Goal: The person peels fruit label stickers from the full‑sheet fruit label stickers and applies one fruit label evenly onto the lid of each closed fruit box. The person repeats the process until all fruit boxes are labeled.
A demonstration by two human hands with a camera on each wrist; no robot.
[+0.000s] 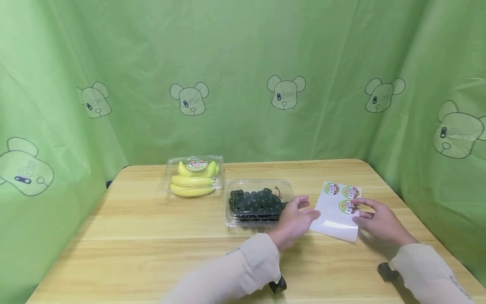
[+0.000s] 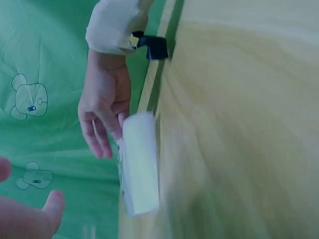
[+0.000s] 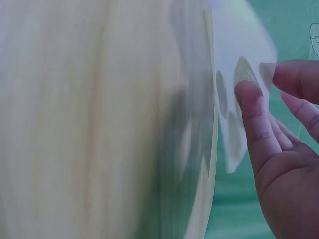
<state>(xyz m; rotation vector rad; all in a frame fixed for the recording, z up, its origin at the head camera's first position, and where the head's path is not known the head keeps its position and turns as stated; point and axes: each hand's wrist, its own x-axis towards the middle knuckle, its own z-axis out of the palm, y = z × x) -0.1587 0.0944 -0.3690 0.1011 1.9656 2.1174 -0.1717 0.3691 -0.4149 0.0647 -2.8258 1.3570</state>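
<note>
A white sticker sheet (image 1: 334, 219) with three round, colourful fruit stickers is lifted off the table on the right. My right hand (image 1: 383, 221) pinches its right edge; in the right wrist view, the fingers (image 3: 254, 114) hold it from both faces. Close to the sheet's left edge is my left hand (image 1: 292, 219), thumb and fingers spread. The left wrist view shows this hand (image 2: 25, 216) apart from the sheet, with nothing in its grasp. Just behind the left hand sits a clear plastic box of dark grapes (image 1: 256, 202), partly covered by that hand.
A clear box of bananas (image 1: 193, 181) stands at the back left, a round sticker (image 1: 196, 165) on its lid. Everything is on a wooden table (image 1: 152, 253). Green curtains (image 1: 235, 50) with bear prints enclose the table at the back and sides.
</note>
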